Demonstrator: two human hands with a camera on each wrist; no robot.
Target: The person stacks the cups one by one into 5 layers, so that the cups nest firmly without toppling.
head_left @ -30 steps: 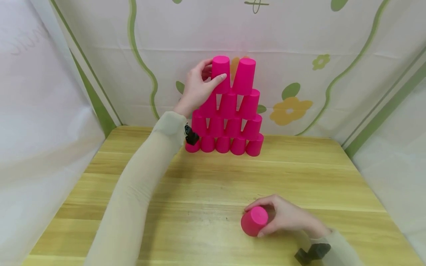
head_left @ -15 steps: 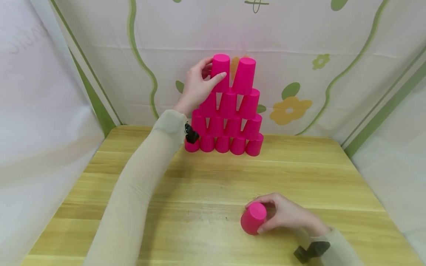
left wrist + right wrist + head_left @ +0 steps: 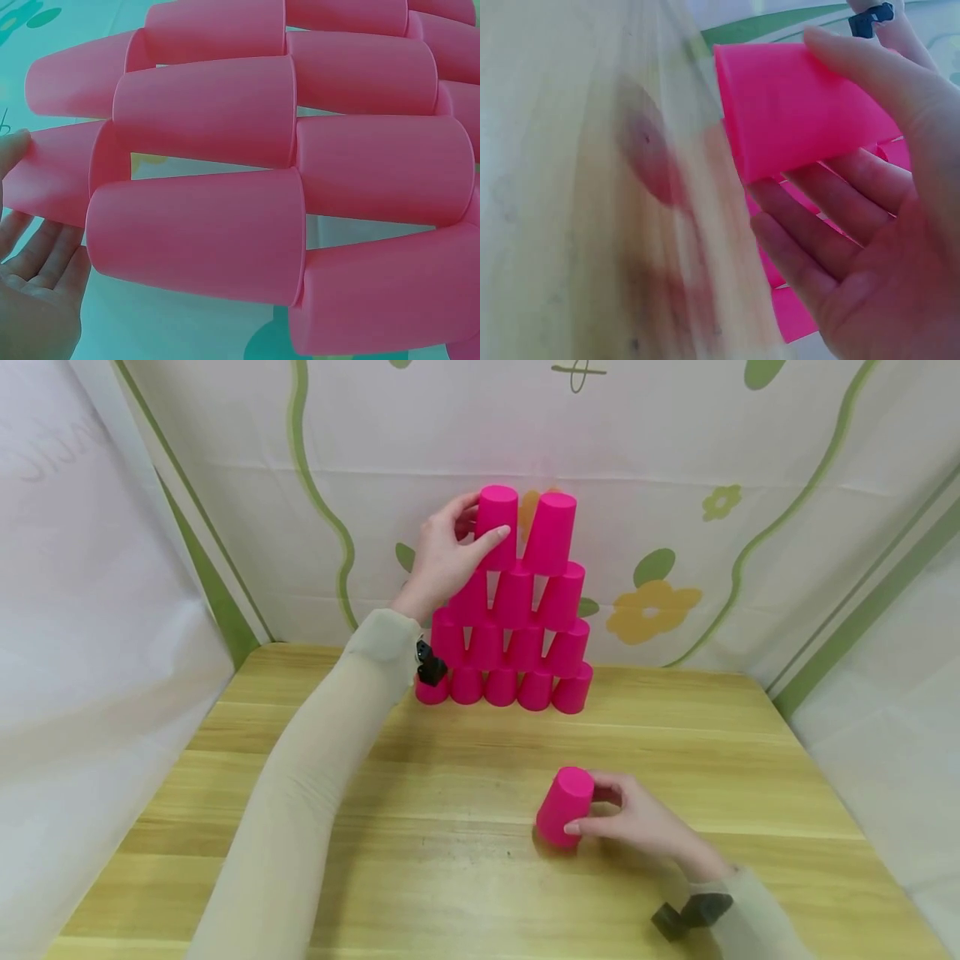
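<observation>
A pyramid of upside-down pink plastic cups [image 3: 513, 597] rises at the back of the table, with two cups on its top row. My left hand [image 3: 444, 556] grips the left top cup [image 3: 497, 510], thumb across its front; the left wrist view shows the same cup [image 3: 56, 172] between thumb and fingers. Beside it stands the right top cup [image 3: 551, 535], untouched. Nearer to me, my right hand [image 3: 648, 822] holds another upside-down pink cup [image 3: 561, 806] by its side. In the right wrist view this cup [image 3: 802, 105] is off the tabletop, its rim above a pink reflection.
The wooden table [image 3: 450, 893] reaches back to a white cloth backdrop [image 3: 637, 435] with green and orange flower prints, close behind the pyramid. White cloth [image 3: 97, 610] also hangs along the left side, and more on the right. A black wrist camera [image 3: 431, 663] sits close to the lower cups.
My right hand has lifted its cup and moved it forward, towards the pyramid. The left hand stays on the left top cup, nearly still. The pyramid stands as before.
</observation>
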